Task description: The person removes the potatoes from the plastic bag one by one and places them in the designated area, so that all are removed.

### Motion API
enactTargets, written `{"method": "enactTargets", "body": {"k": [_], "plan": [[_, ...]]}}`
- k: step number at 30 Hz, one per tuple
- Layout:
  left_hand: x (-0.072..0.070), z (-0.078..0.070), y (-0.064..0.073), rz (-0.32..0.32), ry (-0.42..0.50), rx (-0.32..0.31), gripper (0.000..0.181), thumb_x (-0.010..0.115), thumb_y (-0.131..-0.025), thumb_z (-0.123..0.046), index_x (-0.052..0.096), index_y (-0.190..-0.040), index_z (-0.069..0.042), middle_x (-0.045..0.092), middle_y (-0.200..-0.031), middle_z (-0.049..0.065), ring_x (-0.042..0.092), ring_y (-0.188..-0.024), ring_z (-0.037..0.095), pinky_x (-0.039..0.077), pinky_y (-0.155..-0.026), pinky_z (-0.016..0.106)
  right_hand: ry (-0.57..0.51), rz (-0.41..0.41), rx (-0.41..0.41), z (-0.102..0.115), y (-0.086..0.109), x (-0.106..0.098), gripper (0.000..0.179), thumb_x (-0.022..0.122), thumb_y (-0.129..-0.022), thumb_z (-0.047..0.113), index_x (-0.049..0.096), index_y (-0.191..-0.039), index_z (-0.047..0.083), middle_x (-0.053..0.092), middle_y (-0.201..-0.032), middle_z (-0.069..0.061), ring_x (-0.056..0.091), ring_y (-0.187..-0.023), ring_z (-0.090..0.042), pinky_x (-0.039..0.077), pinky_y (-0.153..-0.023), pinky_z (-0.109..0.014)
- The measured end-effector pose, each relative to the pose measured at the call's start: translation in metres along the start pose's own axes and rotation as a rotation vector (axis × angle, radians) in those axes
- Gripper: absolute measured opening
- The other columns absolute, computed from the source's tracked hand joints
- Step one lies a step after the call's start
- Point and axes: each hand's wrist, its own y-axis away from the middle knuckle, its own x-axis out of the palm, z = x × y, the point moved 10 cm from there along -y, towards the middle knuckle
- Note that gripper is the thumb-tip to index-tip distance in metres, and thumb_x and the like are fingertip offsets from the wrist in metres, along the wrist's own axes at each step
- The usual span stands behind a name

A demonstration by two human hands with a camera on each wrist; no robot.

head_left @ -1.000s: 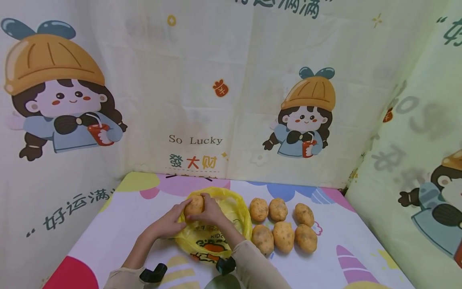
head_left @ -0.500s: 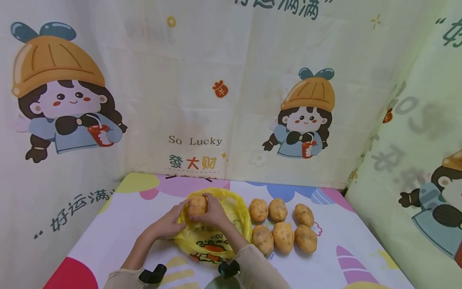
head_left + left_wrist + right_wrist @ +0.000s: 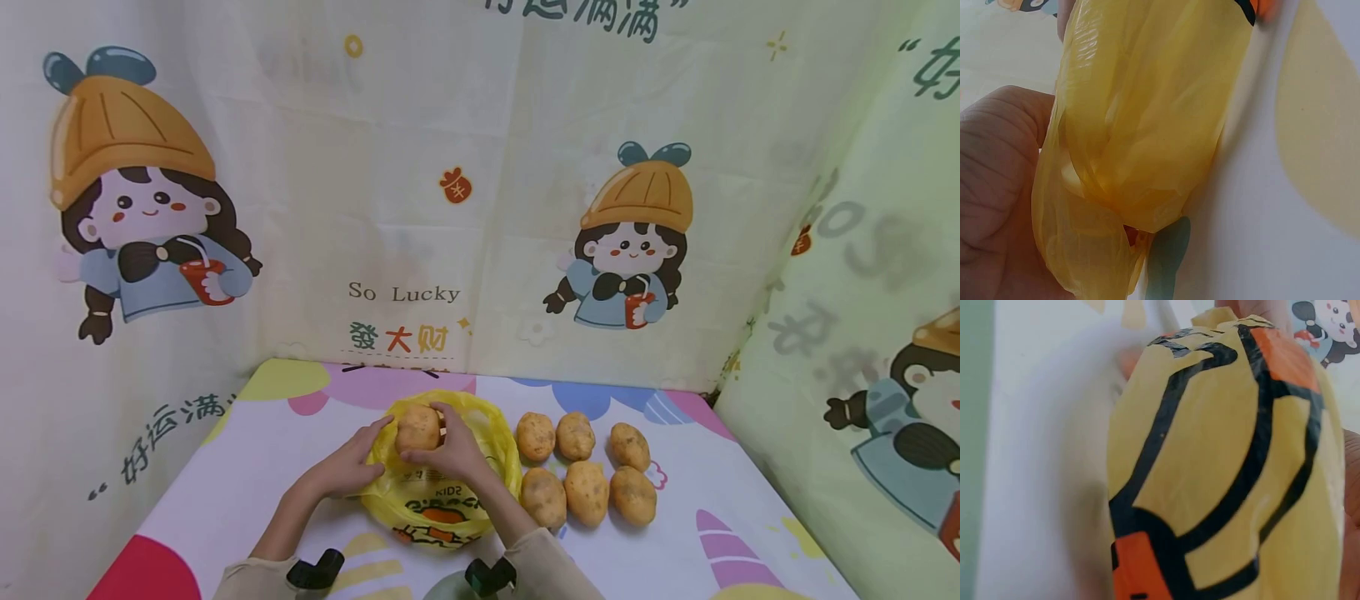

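Note:
A yellow plastic bag (image 3: 504, 429) with black and orange print lies with its mouth wide at the middle of the table. My left hand (image 3: 341, 468) holds its left rim. Over the left part of the mouth, my right hand (image 3: 456, 450) grips a potato (image 3: 417, 428) between thumb and fingers. In the left wrist view, the yellow bag (image 3: 1147, 119) covers most of my left fingers. Its printed side, the bag (image 3: 1216, 462), fills the right wrist view and hides the potato there.
Several potatoes stand in two rows right of the bag, among them a front potato (image 3: 587, 494) and a far-right potato (image 3: 630, 446). The patterned tabletop (image 3: 720, 475) meets a cartoon-printed cloth backdrop (image 3: 487, 250) at the back and sides.
My right hand has drawn the potato a little to the right, away from the bag's left rim. My left hand stays at that rim. The other potatoes have not moved.

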Motion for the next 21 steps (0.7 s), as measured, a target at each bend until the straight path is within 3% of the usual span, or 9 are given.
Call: {"method": "enactTargets", "body": {"k": [9,21], "plan": [[0.001,-0.001,-0.001,0.008,0.005,0.001,0.077,0.06,-0.09,-0.003,0.026,-0.159,-0.001,0.037,-0.152,0.032,0.041,-0.139,0.045,0.032,-0.112,0.066,-0.058,0.005,-0.001,0.003,0.017,-0.01,0.092,0.089,-0.078,0.033,0.04,-0.153,0.009,0.058,-0.134,-0.012,0.06,-0.106,-0.023,0.055,-0.08,-0.037],[0.002,-0.001,-0.001,0.011,0.007,0.0,0.076,0.061,-0.09,-0.003,0.027,-0.158,0.0,0.036,-0.152,0.033,0.037,-0.141,0.048,0.03,-0.113,0.068,-0.097,0.016,-0.061,0.007,0.038,-0.015,0.091,0.087,-0.08,0.034,0.038,-0.154,0.012,0.056,-0.131,-0.013,0.059,-0.101,-0.022,0.056,-0.075,-0.03]]}}
